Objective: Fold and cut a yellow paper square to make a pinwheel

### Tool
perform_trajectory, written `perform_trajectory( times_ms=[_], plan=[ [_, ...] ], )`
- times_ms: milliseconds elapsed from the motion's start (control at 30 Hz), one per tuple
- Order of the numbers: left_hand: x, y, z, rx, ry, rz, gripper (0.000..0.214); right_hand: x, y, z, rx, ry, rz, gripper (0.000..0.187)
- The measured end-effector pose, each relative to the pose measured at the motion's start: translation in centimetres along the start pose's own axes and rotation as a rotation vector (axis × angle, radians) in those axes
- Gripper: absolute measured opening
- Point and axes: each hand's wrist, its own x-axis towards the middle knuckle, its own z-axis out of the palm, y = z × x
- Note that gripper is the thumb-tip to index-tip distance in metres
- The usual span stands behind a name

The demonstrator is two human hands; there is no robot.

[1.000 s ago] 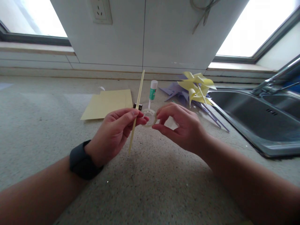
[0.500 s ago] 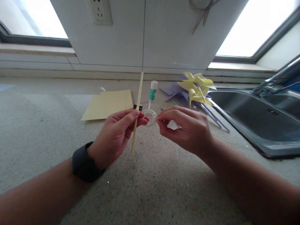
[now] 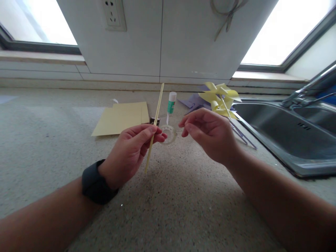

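Observation:
My left hand (image 3: 130, 145) pinches a thin pale-yellow stick (image 3: 159, 100) between thumb and fingers. The stick stands slanted, with its top leaning away to the right. Just right of those fingertips, a clear tape roll (image 3: 172, 134) lies on the counter, partly hidden by them. My right hand (image 3: 211, 134) hovers to the right of the roll, its thumb and fingers loosely bent and apart, with nothing visible in them. Behind the roll is a green glue stick (image 3: 171, 105) with a white cap. A small dark object (image 3: 152, 120) sits behind my left fingers.
Yellow paper sheets (image 3: 119, 117) lie at the back left of the speckled counter (image 3: 157, 210). A yellow pinwheel (image 3: 220, 96) rests over purple paper pieces (image 3: 193, 102) at the back right. Beyond them is a steel sink (image 3: 273, 140) with a tap (image 3: 296, 96).
My right hand's fingers have come out of their pinch and spread, and the hand has drawn slightly right from the tape roll. The stick in my left hand tilts a little more to the right.

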Motion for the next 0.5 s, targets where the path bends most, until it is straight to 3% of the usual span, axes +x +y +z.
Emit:
perform_trajectory(
  times_ms=[233,500],
  plan=[
    [-0.02,0.09,0.04,-0.014,0.014,-0.017,0.011,0.14,0.35,0.02,0.036,-0.023,0.062,0.004],
    [0.01,0.43,0.33,-0.060,0.036,-0.027,0.017,-0.28,0.21,0.14,-0.099,0.054,-0.003,0.003]
  ],
)
